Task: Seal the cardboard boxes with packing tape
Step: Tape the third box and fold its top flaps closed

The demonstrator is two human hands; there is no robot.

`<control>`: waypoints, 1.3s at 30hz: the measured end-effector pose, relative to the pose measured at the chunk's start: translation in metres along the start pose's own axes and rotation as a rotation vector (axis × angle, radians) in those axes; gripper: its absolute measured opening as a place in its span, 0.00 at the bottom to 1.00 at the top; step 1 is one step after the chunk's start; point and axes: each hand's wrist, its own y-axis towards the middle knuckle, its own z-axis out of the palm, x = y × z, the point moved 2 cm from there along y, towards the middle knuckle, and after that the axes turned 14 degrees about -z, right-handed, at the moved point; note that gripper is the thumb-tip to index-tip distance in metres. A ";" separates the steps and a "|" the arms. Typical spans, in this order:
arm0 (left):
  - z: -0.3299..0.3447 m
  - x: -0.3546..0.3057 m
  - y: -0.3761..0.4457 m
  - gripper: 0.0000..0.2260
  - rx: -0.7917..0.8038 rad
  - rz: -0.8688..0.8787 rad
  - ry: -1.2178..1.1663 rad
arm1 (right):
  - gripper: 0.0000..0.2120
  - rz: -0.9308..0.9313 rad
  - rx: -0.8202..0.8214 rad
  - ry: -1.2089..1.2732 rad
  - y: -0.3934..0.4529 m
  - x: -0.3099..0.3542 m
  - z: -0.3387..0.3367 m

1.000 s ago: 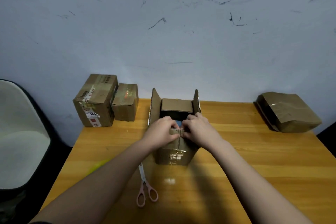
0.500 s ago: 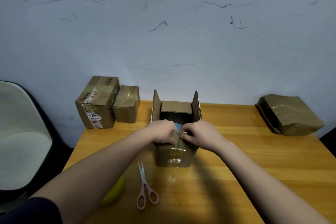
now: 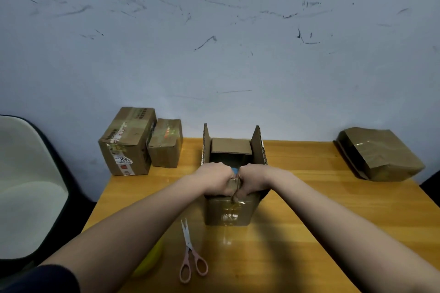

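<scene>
An open cardboard box (image 3: 228,211) stands in the middle of the wooden table (image 3: 309,233), its two side flaps upright and its far flap folded in. My left hand (image 3: 214,179) and my right hand (image 3: 256,181) meet at the near top edge, fingers curled over the near flap (image 3: 232,184) and pressing it down. Something blue (image 3: 234,170) shows between the hands, inside the box. Shiny old tape runs down the box's front face. A yellow object (image 3: 150,259), partly hidden under my left forearm, lies near the table's front left.
Pink-handled scissors (image 3: 190,254) lie on the table in front of the box. Two taped boxes (image 3: 126,143), (image 3: 165,144) stand at the back left corner, a flattened brown parcel (image 3: 378,153) at the back right. A chair (image 3: 26,188) is left of the table.
Both hands have slid toward me and lower, pushing the near flap down at the box's front edge. The view has tilted slightly downward.
</scene>
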 end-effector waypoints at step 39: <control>0.007 0.016 0.002 0.16 -0.122 -0.097 -0.051 | 0.22 -0.054 -0.223 -0.250 0.007 -0.021 0.011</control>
